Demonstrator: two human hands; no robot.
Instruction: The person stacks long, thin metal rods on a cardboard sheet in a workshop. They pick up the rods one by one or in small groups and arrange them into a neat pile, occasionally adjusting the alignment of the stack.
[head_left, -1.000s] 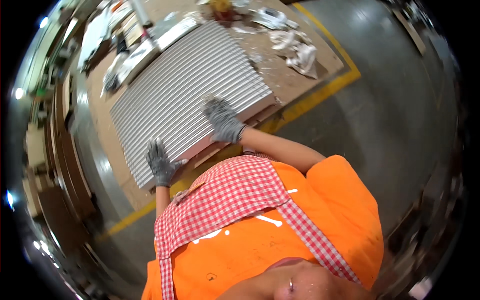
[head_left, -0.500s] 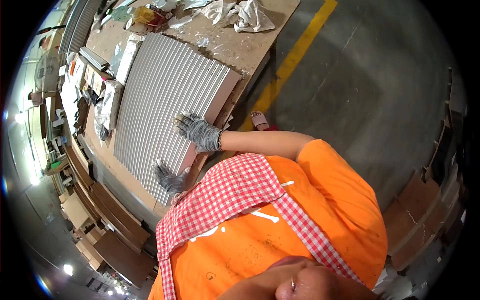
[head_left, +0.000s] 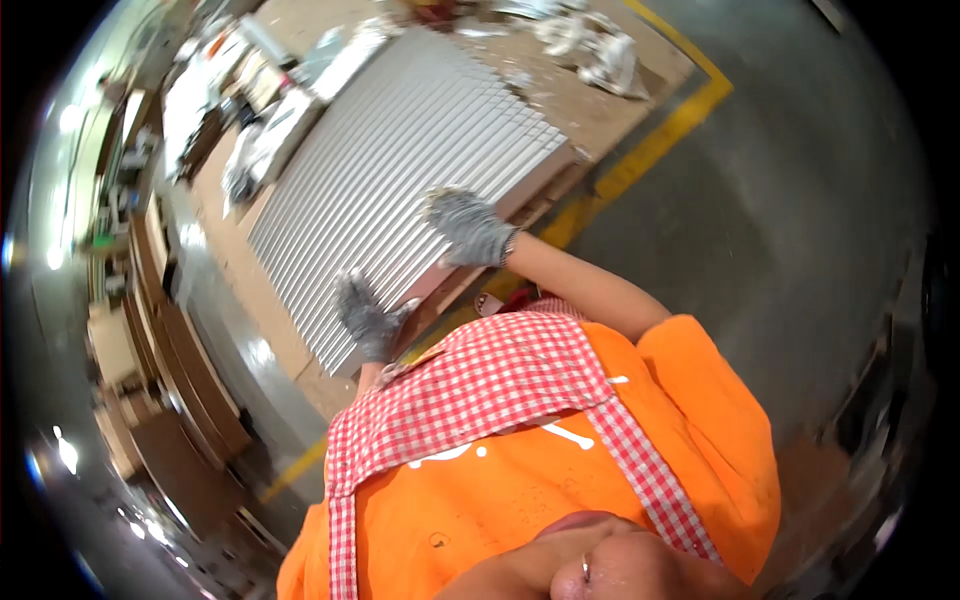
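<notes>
Grey knit gloves cover both hands. We find the right hand point(head_left: 470, 228) lying flat on the ribbed white panel point(head_left: 400, 180), fingers spread and released, near the panel's near edge. The left hand point(head_left: 365, 318) rests at the panel's near corner, fingers curled over the edge; whether they are truly clenched on it we cannot tell. The panel lies flat on a brown tabletop point(head_left: 600, 110). Crumpled rags point(head_left: 595, 55) lie beyond it. A yellow line point(head_left: 650, 150) marks the grey floor beside the tabletop.
</notes>
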